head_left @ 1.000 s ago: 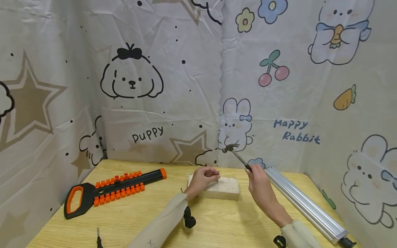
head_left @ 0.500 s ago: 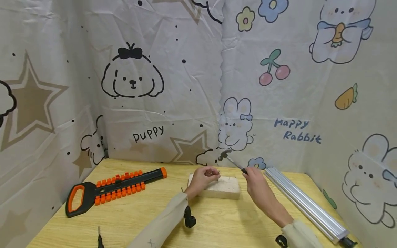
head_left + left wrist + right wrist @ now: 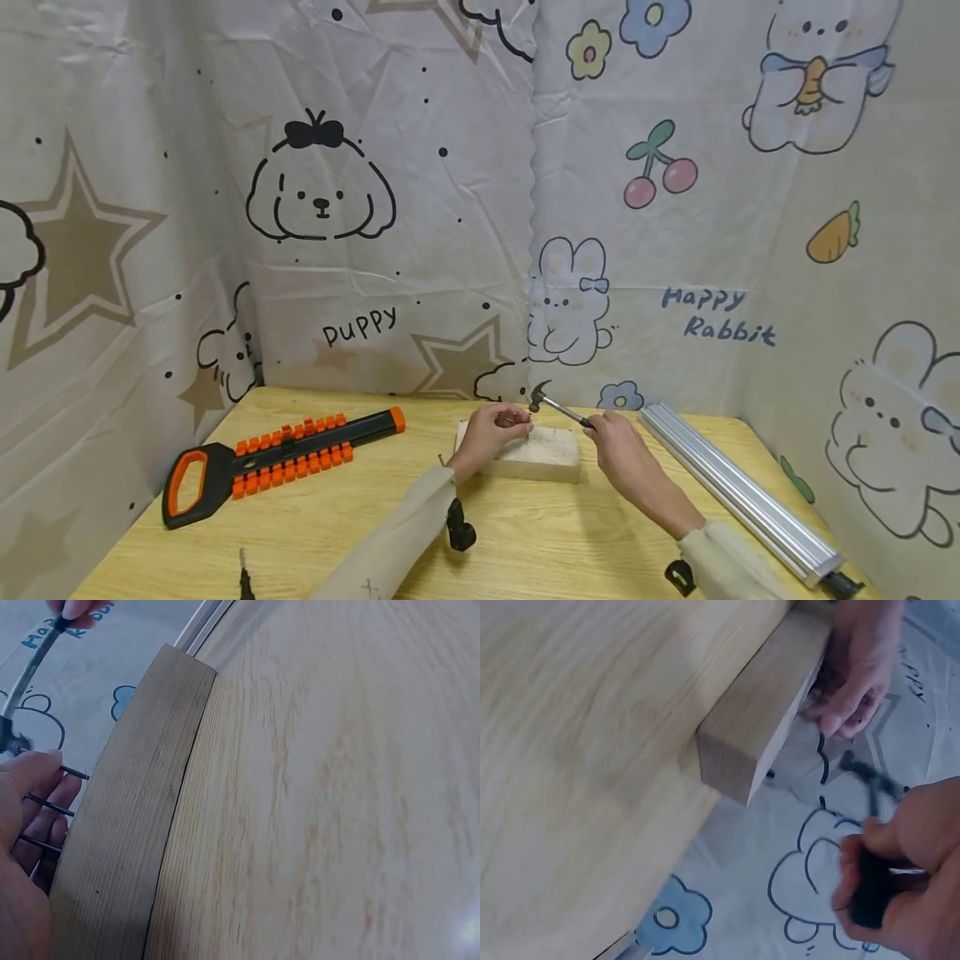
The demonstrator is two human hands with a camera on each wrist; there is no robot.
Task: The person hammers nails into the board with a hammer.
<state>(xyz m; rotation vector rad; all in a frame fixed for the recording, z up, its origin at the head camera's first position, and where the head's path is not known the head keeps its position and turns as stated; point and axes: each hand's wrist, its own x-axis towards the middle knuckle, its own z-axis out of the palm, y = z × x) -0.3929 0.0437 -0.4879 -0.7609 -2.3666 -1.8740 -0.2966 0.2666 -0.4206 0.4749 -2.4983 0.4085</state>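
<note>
Inspector: Report everything relative to the wood block (image 3: pixel 547 462), nearest items first.

Technician: The surface (image 3: pixel 525 550) runs under the block. Nearer than the block and well to its left is a thin-tipped tool (image 3: pixel 247 583) with a black body, only partly in view.

Inspector: Block position and fasteners?

Technician: The block lies flat on the surface, one long side facing the wearer. The left wrist view shows three metal nails (image 3: pixel 49 806) projecting above its top face.

Inspector: State of the hands?

Technician: The left hand (image 3: pixel 491 433) is over the left part of the block, thumb and fingers pinching one of those nails. The right hand (image 3: pixel 622 450) is just right of the block, fingers wrapped around the handle of a claw hammer (image 3: pixel 562 410). The hammer head is above the block, close to the left thumb; contact with the nail cannot be determined.

Inspector: Flanking items?

Technician: Left of the block, well apart: a black-and-orange clip rack (image 3: pixel 288 444) with a looped handle. Right of the block: a silver metal profile (image 3: pixel 735 490), laid at a slant.

Inspector: Farthest item?

Technician: Behind the block, a fabric backdrop (image 3: pixel 450 250) printed with puppies and rabbits.
</note>
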